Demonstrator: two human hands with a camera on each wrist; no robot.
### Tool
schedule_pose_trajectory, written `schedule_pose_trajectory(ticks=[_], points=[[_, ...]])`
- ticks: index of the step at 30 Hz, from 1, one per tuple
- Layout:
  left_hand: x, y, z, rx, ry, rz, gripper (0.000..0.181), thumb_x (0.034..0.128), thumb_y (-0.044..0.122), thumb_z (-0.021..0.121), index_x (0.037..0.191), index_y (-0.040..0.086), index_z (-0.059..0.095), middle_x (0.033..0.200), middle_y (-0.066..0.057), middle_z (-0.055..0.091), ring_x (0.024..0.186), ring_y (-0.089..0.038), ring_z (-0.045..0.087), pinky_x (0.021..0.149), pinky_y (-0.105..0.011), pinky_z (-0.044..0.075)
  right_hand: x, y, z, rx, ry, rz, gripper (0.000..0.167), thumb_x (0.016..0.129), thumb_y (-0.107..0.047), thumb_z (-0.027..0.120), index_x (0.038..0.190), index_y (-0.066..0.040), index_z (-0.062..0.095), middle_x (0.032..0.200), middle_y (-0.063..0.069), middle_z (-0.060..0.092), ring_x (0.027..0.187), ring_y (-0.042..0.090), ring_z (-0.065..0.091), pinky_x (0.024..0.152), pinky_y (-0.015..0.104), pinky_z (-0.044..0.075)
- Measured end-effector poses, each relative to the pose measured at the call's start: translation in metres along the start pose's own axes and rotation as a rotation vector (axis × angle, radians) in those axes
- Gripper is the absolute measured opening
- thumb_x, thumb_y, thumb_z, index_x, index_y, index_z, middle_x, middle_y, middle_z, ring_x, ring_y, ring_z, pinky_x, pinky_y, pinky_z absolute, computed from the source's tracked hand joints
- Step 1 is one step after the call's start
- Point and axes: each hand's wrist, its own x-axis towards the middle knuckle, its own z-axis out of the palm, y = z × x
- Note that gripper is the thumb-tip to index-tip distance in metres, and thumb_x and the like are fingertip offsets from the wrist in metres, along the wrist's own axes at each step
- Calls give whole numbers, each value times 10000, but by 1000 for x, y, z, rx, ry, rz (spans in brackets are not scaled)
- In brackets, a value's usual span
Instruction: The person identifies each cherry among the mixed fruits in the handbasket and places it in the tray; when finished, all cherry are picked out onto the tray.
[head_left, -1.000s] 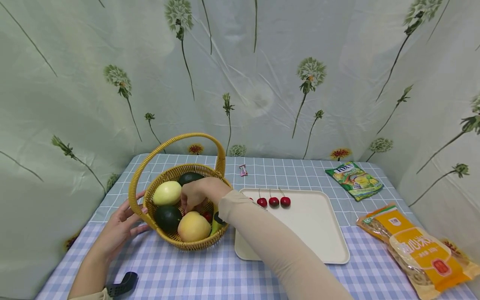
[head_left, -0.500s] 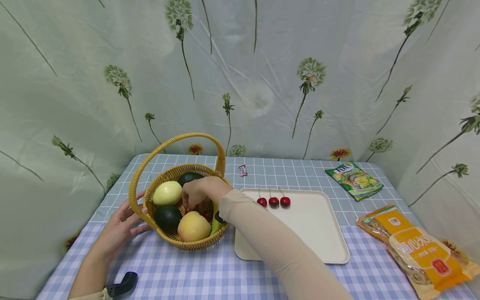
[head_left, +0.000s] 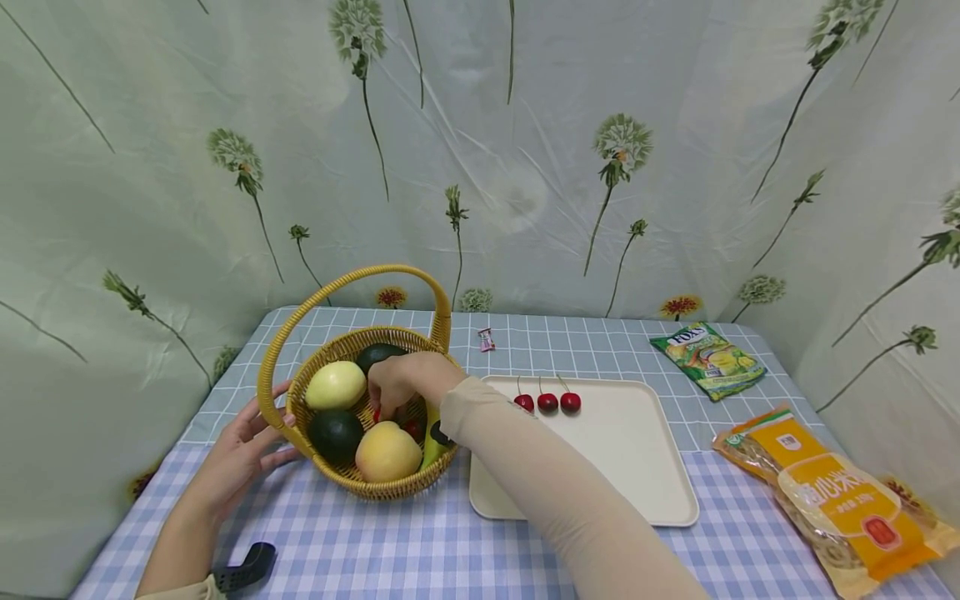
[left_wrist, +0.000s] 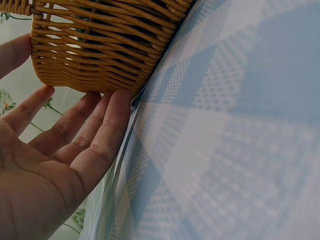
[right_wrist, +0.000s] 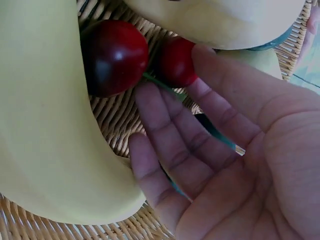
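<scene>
The wicker basket (head_left: 375, 490) with a tall handle stands at the left of the table. My right hand (head_left: 393, 387) reaches into it. In the right wrist view, thumb and fingers pinch a red cherry (right_wrist: 175, 62), with another cherry (right_wrist: 120, 57) beside it. Around them lie a banana (right_wrist: 30, 135), a peach (head_left: 387, 452), a pale yellow-green fruit (head_left: 335, 386) and two dark green fruits (head_left: 335, 436). My left hand (head_left: 240, 454) touches the basket's left side with extended fingers. The fingertips of my right hand are partly hidden in the head view.
Right of the basket is a cream tray (head_left: 615, 467) with three cherries (head_left: 547, 403) in a row, partly behind my right sleeve. A small pink wrapped candy (head_left: 486, 340) lies behind it. A green FOX'S bag (head_left: 708, 360) and an orange snack bag (head_left: 836, 500) lie at the right.
My right hand has shifted slightly right and up inside the basket, and red shows at its fingertips. The left hand stays at the basket's side.
</scene>
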Motion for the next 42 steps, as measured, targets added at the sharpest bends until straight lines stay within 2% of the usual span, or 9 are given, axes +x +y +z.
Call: schedule_pose_trajectory(ticks=[5, 8, 12, 16, 19, 25, 30, 37, 42], points=[[1, 0, 0, 10, 1, -1, 673, 1120, 245, 599, 1707, 214, 272, 1295, 256, 595, 1138, 61, 653, 865, -304, 646, -2, -1, 0, -141, 92, 53, 130, 1006, -251, 748, 943, -151, 695, 923, -56, 641, 831, 97, 545, 727, 235, 473], [1, 0, 0, 18, 2, -3, 676, 1119, 249, 601, 1707, 214, 269, 1294, 251, 591, 1137, 63, 652, 867, -303, 646, -2, -3, 0, -190, 112, 63, 161, 1026, -249, 726, 913, -166, 646, 925, -41, 619, 836, 113, 527, 730, 251, 450], [1, 0, 0, 27, 1, -7, 680, 1119, 262, 602, 1709, 222, 266, 1297, 255, 582, 1139, 68, 649, 871, -303, 646, -3, -4, -1, -128, 56, 56, 57, 1021, -155, 720, 997, -205, 733, 1056, -54, 652, 921, 108, 547, 750, 229, 486], [1, 0, -1, 35, -1, -8, 683, 1119, 270, 600, 1711, 227, 262, 1305, 262, 570, 1143, 73, 644, 875, -305, 644, -5, -6, -3, -105, 2, 54, 248, 995, -53, 715, 1103, -267, 780, 1222, -71, 647, 1027, 114, 534, 759, 215, 504], [0, 0, -1, 33, -1, -12, 685, 1119, 268, 601, 1712, 227, 261, 1303, 265, 569, 1141, 75, 643, 876, -304, 643, -5, -8, -4, -117, -15, 49, 299, 981, -20, 721, 1112, -279, 789, 1261, -71, 640, 1047, 119, 524, 744, 214, 506], [0, 0, -1, 37, -2, -15, 685, 1119, 273, 601, 1712, 230, 260, 1306, 266, 558, 1143, 81, 638, 881, -303, 642, -6, -9, -4, -158, -25, 59, 260, 971, -59, 760, 1071, -294, 807, 1207, -95, 680, 1024, 105, 540, 789, 231, 519], [0, 1, -1, 21, -6, -14, 683, 1120, 266, 598, 1712, 227, 259, 1301, 262, 572, 1141, 73, 644, 878, -302, 643, -5, -9, -4, -175, -22, 73, 147, 960, -141, 813, 1065, -243, 799, 1097, -123, 724, 994, 70, 604, 858, 240, 554], [0, 1, -1, 7, -4, -15, 674, 1120, 250, 597, 1708, 219, 268, 1282, 266, 594, 1129, 63, 653, 869, -305, 645, -7, -3, -2, -210, 36, 48, 74, 951, -223, 846, 1005, -208, 797, 1042, -94, 748, 918, 79, 610, 807, 241, 553], [0, 1, -1, 31, -1, -19, 679, 1120, 276, 600, 1709, 231, 267, 1280, 279, 585, 1130, 70, 647, 873, -308, 644, -8, 4, -2, -185, 67, 39, 83, 957, -243, 840, 990, -219, 768, 1026, -100, 719, 921, 80, 609, 791, 240, 539]])
